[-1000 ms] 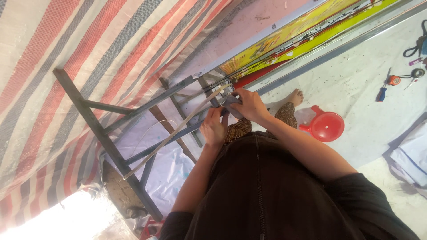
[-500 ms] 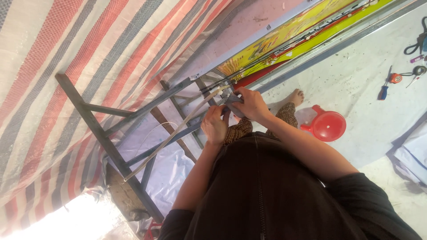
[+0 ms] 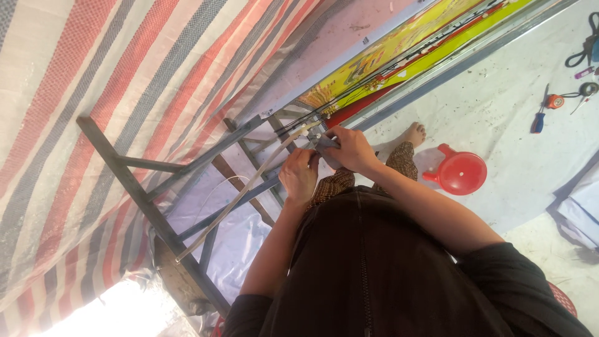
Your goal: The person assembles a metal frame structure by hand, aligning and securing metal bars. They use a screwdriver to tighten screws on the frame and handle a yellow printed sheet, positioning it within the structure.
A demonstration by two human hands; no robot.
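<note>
Mid-frame, at the grey metal frame (image 3: 187,181): right hand (image 3: 350,148) clamps a small tool at the joint; left hand (image 3: 299,176) grips the pale cable (image 3: 249,187). Best to keep the cable taut and the tool square.

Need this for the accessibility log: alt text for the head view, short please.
Seen from above, a person's left hand and right hand work close together at a dark metal frame, with a pale cable curving away from them. A striped tarp lies left; a red stool stands right.
</note>
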